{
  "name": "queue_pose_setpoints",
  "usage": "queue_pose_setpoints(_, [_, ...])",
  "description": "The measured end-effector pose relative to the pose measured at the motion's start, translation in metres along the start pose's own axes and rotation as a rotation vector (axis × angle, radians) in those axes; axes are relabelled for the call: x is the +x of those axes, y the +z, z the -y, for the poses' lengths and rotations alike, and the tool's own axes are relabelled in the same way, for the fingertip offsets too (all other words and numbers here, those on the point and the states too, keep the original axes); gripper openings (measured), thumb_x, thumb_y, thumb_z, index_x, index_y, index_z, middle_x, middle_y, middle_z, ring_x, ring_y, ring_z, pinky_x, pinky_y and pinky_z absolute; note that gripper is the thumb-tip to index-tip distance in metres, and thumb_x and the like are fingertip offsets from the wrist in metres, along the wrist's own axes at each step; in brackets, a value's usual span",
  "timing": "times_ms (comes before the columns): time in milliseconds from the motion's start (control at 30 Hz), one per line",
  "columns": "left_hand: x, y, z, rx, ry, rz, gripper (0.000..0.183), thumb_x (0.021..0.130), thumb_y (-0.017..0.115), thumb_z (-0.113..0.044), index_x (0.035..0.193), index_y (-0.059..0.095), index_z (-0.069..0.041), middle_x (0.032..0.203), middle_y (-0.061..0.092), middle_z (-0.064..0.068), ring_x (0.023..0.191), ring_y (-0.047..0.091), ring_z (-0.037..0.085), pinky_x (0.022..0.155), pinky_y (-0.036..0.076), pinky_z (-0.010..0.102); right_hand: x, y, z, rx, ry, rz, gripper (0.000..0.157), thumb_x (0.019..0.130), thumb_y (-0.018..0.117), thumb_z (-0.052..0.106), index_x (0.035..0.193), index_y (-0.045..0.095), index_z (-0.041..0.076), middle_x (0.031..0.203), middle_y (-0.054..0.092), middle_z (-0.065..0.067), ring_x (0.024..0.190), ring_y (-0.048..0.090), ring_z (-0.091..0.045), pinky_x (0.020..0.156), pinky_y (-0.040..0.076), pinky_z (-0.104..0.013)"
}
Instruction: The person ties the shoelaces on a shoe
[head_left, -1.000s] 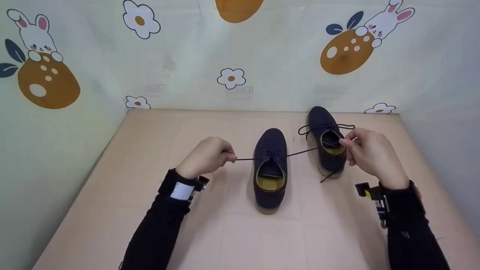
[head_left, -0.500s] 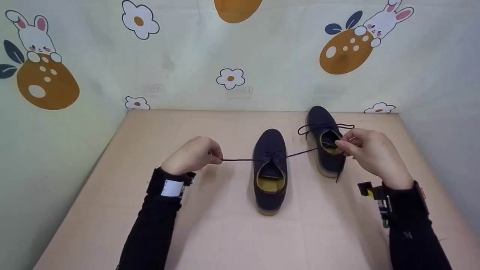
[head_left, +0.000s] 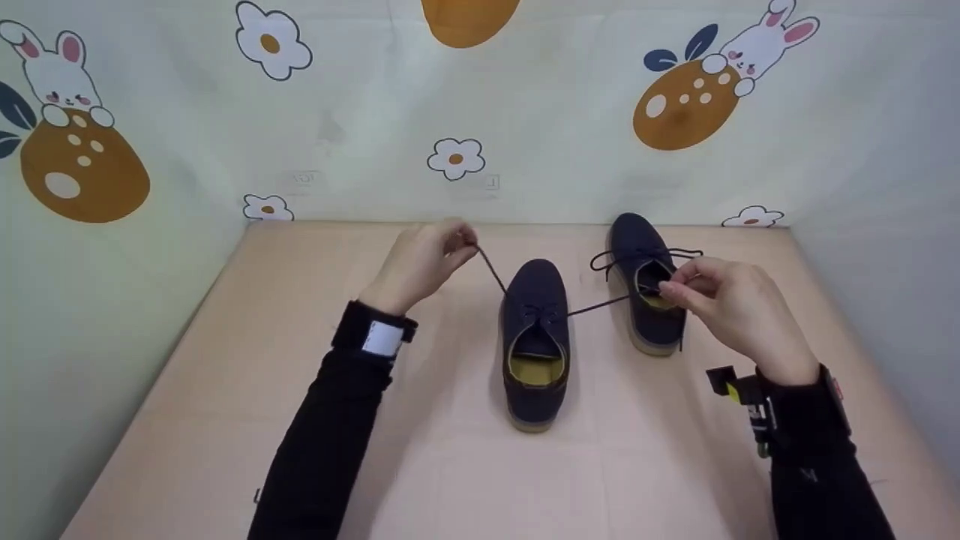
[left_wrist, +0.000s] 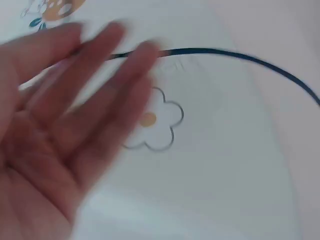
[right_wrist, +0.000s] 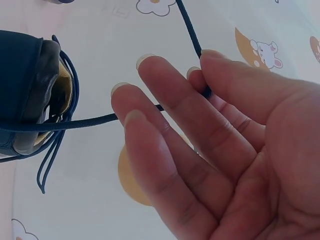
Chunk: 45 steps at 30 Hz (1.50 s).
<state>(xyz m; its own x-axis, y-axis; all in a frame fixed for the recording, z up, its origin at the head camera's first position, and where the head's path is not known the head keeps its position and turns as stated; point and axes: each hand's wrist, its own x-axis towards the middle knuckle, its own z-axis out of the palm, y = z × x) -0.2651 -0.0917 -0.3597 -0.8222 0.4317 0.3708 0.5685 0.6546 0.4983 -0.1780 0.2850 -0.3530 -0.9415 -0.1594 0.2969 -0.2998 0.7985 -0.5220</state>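
A: Head feed's up, and I've got a pale peach tabletop [head_left: 300,360] running back to a whitish-green wall covering [head_left: 360,112] printed with white rabbits [head_left: 64,82], brown-orange ovals [head_left: 85,165] and outlined flowers [head_left: 456,159]. It walls in the table at the back, left and right.

B: And the footwear?

A: A dark navy low lace-up shoe [head_left: 536,345] with a yellow insole and tan sole sits upright, near mid-table. Toe points at the back wall, heel toward the wearer; its long axis runs almost straight front to back.

B: There's a second one, right?

A: Yes, a matching navy shoe [head_left: 636,240], farther back and to the right, apart from the first. Its toe also aims away, but that axis leans, toe swung left.

B: Hands, please.

A: The left hand [head_left: 424,259] is left of the nearer toe, pinching one end of a dark navy cord lace [right_wrist: 92,121]; on the left wrist feed the fingers blur and the cord arcs away. The right hand [head_left: 739,311] pinches the other end between thumb and forefinger, just beside the second shoe, its remaining fingers loosely extended.
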Motion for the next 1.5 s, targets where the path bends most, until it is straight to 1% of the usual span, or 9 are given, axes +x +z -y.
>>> queue_pose_setpoints(100, [0.027, 0.014, -0.019, -0.023, 0.195, -0.078, 0.007, 0.093, 0.071, -0.011, 0.099, 0.072, -0.008, 0.095, 0.075, 0.001, 0.089, 0.07, 0.013, 0.081, 0.052, 0.029, 0.0, 0.0, 0.0, 0.01, -0.005, -0.006, 0.019, 0.092, 0.071, 0.035, 0.087, 0.071, 0.016, 0.078, 0.074, 0.006, 0.074, 0.068, -0.015, 0.063, 0.039, -0.025])
queue_pose_setpoints(200, [0.052, 0.035, -0.041, -0.008, 0.314, -0.032, 0.008, 0.094, 0.069, -0.012, 0.101, 0.073, -0.009, 0.099, 0.075, -0.001, 0.094, 0.07, 0.012, 0.085, 0.051, 0.026, -0.001, 0.001, -0.001, 0.013, -0.011, -0.015, 0.018, 0.092, 0.072, 0.033, 0.087, 0.071, 0.016, 0.078, 0.073, 0.006, 0.072, 0.068, -0.013, 0.063, 0.039, -0.024])
queue_pose_setpoints(400, [0.076, 0.077, -0.068, 0.051, 0.346, 0.35, 0.016, 0.097, 0.065, -0.011, 0.111, 0.071, -0.011, 0.11, 0.072, -0.002, 0.104, 0.066, 0.012, 0.092, 0.046, 0.025, 0.0, 0.002, -0.001, 0.016, -0.027, -0.008, 0.015, 0.092, 0.073, 0.027, 0.086, 0.071, 0.014, 0.077, 0.074, 0.004, 0.071, 0.069, -0.014, 0.063, 0.041, -0.022])
queue_pose_setpoints(500, [0.076, 0.089, -0.068, 0.064, 0.301, 0.536, 0.029, 0.096, 0.064, -0.005, 0.124, 0.067, -0.011, 0.112, 0.072, 0.001, 0.104, 0.066, 0.012, 0.094, 0.046, 0.025, 0.001, 0.002, 0.0, 0.024, -0.029, 0.013, 0.014, 0.092, 0.073, 0.025, 0.087, 0.071, 0.012, 0.079, 0.074, 0.002, 0.074, 0.071, -0.016, 0.064, 0.043, -0.022])
queue_pose_setpoints(567, [0.073, 0.09, -0.064, 0.069, 0.25, 0.593, 0.039, 0.095, 0.063, -0.001, 0.133, 0.062, -0.011, 0.111, 0.073, 0.003, 0.102, 0.067, 0.012, 0.095, 0.046, 0.025, 0.001, 0.003, 0.0, 0.029, -0.029, 0.027, 0.013, 0.092, 0.073, 0.023, 0.087, 0.071, 0.012, 0.081, 0.074, 0.002, 0.074, 0.071, -0.017, 0.065, 0.044, -0.022])
queue_pose_setpoints(667, [0.068, 0.083, -0.054, 0.059, 0.171, 0.571, 0.045, 0.094, 0.063, 0.002, 0.137, 0.058, -0.009, 0.109, 0.073, 0.006, 0.101, 0.068, 0.014, 0.095, 0.047, 0.027, 0.002, 0.003, 0.0, 0.031, -0.03, 0.042, 0.011, 0.092, 0.073, 0.022, 0.088, 0.07, 0.011, 0.081, 0.074, 0.002, 0.075, 0.072, -0.017, 0.065, 0.045, -0.022])
queue_pose_setpoints(833, [0.054, 0.063, -0.034, 0.02, 0.089, 0.437, 0.029, 0.093, 0.063, 0.001, 0.122, 0.069, -0.004, 0.111, 0.072, 0.008, 0.101, 0.068, 0.018, 0.09, 0.05, 0.031, 0.002, 0.003, -0.002, 0.025, -0.023, 0.077, 0.01, 0.092, 0.073, 0.021, 0.088, 0.07, 0.012, 0.082, 0.074, 0.001, 0.076, 0.072, -0.018, 0.067, 0.044, -0.023])
queue_pose_setpoints(1233, [0.0, 0.036, 0.017, -0.138, -0.037, 0.247, 0.013, 0.093, 0.068, -0.007, 0.105, 0.075, -0.006, 0.098, 0.073, 0.003, 0.09, 0.068, 0.016, 0.082, 0.052, 0.032, 0.009, 0.006, -0.006, -0.006, 0.014, 0.145, 0.015, 0.094, 0.071, 0.026, 0.085, 0.072, 0.014, 0.079, 0.073, 0.003, 0.071, 0.067, -0.014, 0.063, 0.046, -0.026])
queue_pose_setpoints(1500, [-0.01, 0.02, 0.028, -0.159, -0.073, 0.201, 0.011, 0.093, 0.069, -0.01, 0.102, 0.076, -0.007, 0.096, 0.073, 0.002, 0.088, 0.067, 0.015, 0.082, 0.052, 0.033, 0.054, 0.014, 0.022, -0.06, -0.099, 0.234, 0.012, 0.094, 0.071, 0.019, 0.086, 0.071, 0.01, 0.07, 0.066, 0.0, 0.06, 0.061, -0.018, 0.054, 0.048, -0.03])
